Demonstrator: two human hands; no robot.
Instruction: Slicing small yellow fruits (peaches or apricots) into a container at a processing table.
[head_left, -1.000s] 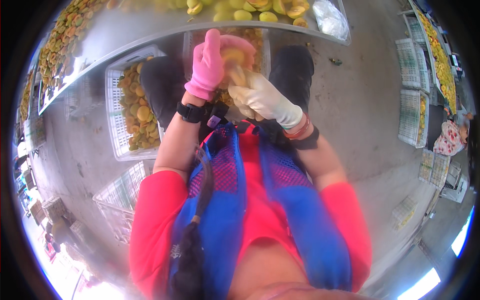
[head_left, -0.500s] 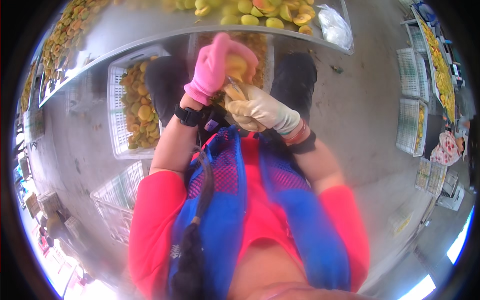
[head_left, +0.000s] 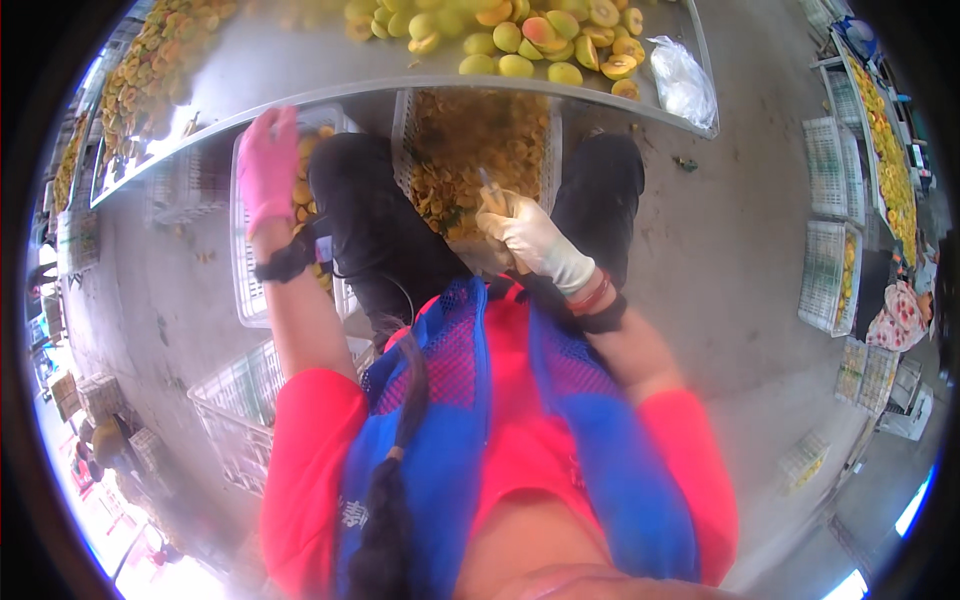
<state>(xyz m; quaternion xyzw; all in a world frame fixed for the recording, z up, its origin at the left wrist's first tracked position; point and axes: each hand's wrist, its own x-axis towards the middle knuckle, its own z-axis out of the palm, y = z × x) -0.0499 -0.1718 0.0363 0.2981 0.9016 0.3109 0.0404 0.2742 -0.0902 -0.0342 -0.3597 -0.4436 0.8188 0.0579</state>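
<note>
My left hand [head_left: 268,165], in a pink glove, is over the far left part of a white crate [head_left: 245,270] of peach halves [head_left: 303,190], near the table's edge. Its fingers look stretched out, and no fruit shows in them. In a white glove, my right hand [head_left: 535,238] grips a small wooden-handled knife [head_left: 492,192] between my knees, its tip pointing away from me. Under it stands another crate [head_left: 403,135], filled with orange-brown peach scraps [head_left: 470,150].
Across the front, a metal table [head_left: 310,60] bears whole and halved peaches [head_left: 515,66] and a clear plastic bag [head_left: 682,85]. A white crate [head_left: 235,400] is behind my left elbow. More crates [head_left: 828,270] and a fruit-laden table [head_left: 885,150] line the right side.
My left hand has left the right hand and moved left over the crate; the peach it held no longer shows. My right hand keeps the knife in nearly the same place.
</note>
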